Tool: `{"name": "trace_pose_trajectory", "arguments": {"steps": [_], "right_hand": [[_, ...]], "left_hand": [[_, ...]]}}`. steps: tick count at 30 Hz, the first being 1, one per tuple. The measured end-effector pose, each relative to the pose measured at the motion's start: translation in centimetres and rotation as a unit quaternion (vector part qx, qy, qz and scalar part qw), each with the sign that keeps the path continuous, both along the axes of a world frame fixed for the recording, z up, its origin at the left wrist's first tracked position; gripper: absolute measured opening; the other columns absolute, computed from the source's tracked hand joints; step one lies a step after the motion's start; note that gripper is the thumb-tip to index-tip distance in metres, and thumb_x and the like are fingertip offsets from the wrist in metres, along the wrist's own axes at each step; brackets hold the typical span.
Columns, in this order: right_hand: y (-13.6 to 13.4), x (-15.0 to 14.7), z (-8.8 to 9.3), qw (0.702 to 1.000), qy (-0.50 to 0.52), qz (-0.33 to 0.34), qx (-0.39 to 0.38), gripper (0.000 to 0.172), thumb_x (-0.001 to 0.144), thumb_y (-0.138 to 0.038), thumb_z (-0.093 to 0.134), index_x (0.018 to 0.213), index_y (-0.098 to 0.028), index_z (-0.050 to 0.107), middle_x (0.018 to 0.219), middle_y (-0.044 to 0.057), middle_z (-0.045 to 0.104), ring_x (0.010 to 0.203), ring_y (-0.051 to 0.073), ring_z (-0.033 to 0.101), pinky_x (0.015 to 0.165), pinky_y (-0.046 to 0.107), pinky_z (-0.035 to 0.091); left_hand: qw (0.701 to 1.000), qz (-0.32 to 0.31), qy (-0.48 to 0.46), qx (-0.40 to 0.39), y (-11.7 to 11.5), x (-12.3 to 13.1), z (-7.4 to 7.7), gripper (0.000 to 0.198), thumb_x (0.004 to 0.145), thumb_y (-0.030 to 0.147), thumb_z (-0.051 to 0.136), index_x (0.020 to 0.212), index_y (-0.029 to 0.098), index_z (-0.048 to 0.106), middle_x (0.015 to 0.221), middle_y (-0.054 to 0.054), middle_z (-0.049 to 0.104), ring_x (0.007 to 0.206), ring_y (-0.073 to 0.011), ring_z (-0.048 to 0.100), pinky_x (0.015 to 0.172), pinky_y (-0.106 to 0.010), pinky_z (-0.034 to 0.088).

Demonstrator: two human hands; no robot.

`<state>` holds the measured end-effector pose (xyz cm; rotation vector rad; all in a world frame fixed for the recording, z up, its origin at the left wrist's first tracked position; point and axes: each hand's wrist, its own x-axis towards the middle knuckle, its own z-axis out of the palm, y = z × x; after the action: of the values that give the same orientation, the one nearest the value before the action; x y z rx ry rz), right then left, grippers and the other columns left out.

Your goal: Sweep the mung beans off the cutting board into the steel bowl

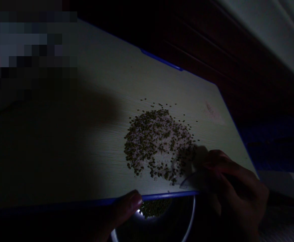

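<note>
Grain heap beside right hand, roughly round, no long axis

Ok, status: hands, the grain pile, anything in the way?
Left hand at table edge, over metal bowl. Right hand beside mixed bean-and-rice pile. Some beans in bowl. Nothing blocking.

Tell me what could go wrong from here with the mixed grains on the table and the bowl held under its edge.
1. The metal bowl sits mostly under the blue table edge, so grains swept off could overshoot its rim and spill.
2. Loose grains already lie scattered beyond the pile of green beans and rice; the right hand could scatter more.
3. The scene is very dark, and the left hand is barely visible, so its hold on the bowl cannot be judged.
</note>
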<state>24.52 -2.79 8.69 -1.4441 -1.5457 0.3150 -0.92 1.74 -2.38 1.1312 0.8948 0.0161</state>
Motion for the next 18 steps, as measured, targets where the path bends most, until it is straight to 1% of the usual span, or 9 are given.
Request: {"name": "trace_pose_trajectory", "arguments": {"steps": [2, 6, 9, 11, 12, 14, 16, 18], "right_hand": [[0.0, 0.0, -0.1, 1.0, 0.015, -0.02, -0.007, 0.029, 0.092, -0.009, 0.074, 0.111, -0.03, 0.081, 0.101, -0.002, 0.079, 0.099, 0.017, 0.07, 0.083, 0.033, 0.053], [0.1, 0.1, 0.0, 1.0, -0.022, -0.004, -0.02, 0.027, 0.092, -0.011, 0.075, 0.11, -0.031, 0.081, 0.1, -0.003, 0.08, 0.098, 0.018, 0.071, 0.087, 0.035, 0.055], [0.0, 0.2, 0.0, 0.999, -0.035, 0.004, -0.025, 0.025, 0.092, -0.013, 0.075, 0.109, -0.03, 0.081, 0.101, -0.002, 0.081, 0.101, 0.019, 0.072, 0.088, 0.036, 0.055], [0.0, 0.2, 0.0, 0.999, -0.026, -0.005, -0.017, 0.026, 0.092, -0.012, 0.075, 0.11, -0.031, 0.081, 0.1, -0.003, 0.081, 0.1, 0.019, 0.072, 0.086, 0.035, 0.055], [0.0, 0.2, -0.1, 1.0, -0.022, -0.009, -0.015, 0.027, 0.093, -0.011, 0.074, 0.111, -0.031, 0.08, 0.1, -0.003, 0.081, 0.1, 0.018, 0.072, 0.085, 0.034, 0.055], [-0.1, 0.2, -0.2, 1.0, -0.019, -0.016, -0.019, 0.028, 0.092, -0.011, 0.074, 0.111, -0.031, 0.08, 0.101, -0.003, 0.08, 0.101, 0.018, 0.072, 0.086, 0.034, 0.055], [-0.1, 0.2, -0.2, 0.999, -0.026, -0.008, -0.022, 0.027, 0.092, -0.011, 0.075, 0.111, -0.03, 0.081, 0.104, -0.002, 0.08, 0.104, 0.019, 0.071, 0.089, 0.035, 0.055], [0.0, 0.2, -0.1, 0.999, -0.028, 0.009, -0.015, 0.026, 0.092, -0.011, 0.075, 0.109, -0.029, 0.081, 0.103, -0.002, 0.08, 0.105, 0.02, 0.071, 0.094, 0.037, 0.054]], "left_hand": [[1.0, -0.001, 0.005, -0.011, 0.2, -0.1, 0.4, 0.033, 0.083, 0.058, 0.046, 0.067, 0.029, 0.039, 0.075, -0.001, 0.04, 0.075, -0.0205, 0.038, 0.08, -0.041, 0.034], [0.999, 0.005, 0.013, -0.029, 0.8, -0.4, 2.1, 0.031, 0.083, 0.055, 0.046, 0.068, 0.029, 0.042, 0.076, -0.002, 0.039, 0.078, -0.0228, 0.038, 0.086, -0.045, 0.032], [0.998, 0.018, -0.012, -0.054, 1.4, -0.7, 3.5, 0.03, 0.078, 0.056, 0.046, 0.067, 0.029, 0.039, 0.081, -0.004, 0.039, 0.082, -0.0227, 0.037, 0.091, -0.044, 0.034], [0.998, 0.021, -0.023, -0.062, 1.6, -0.8, 3.8, 0.033, 0.076, 0.06, 0.044, 0.067, 0.029, 0.038, 0.081, -0.004, 0.039, 0.082, -0.0222, 0.037, 0.092, -0.044, 0.034], [0.998, 0.019, -0.022, -0.063, 1.5, -0.8, 3.6, 0.034, 0.076, 0.062, 0.043, 0.067, 0.029, 0.039, 0.08, -0.003, 0.039, 0.081, -0.0221, 0.037, 0.091, -0.044, 0.034], [0.998, 0.012, -0.012, -0.057, 1.2, -0.8, 2.7, 0.038, 0.078, 0.064, 0.044, 0.068, 0.028, 0.042, 0.077, -0.002, 0.039, 0.079, -0.0215, 0.036, 0.087, -0.043, 0.032], [0.999, 0.003, -0.004, -0.044, 0.6, -0.6, 1.3, 0.038, 0.083, 0.063, 0.047, 0.069, 0.027, 0.042, 0.076, -0.001, 0.039, 0.076, -0.0209, 0.036, 0.083, -0.042, 0.032], [1.0, -0.001, -0.003, -0.03, 0.0, -0.4, -0.2, 0.035, 0.091, 0.055, 0.045, 0.07, 0.027, 0.04, 0.075, 0.0, 0.038, 0.075, -0.0204, 0.036, 0.081, -0.042, 0.032]]}}
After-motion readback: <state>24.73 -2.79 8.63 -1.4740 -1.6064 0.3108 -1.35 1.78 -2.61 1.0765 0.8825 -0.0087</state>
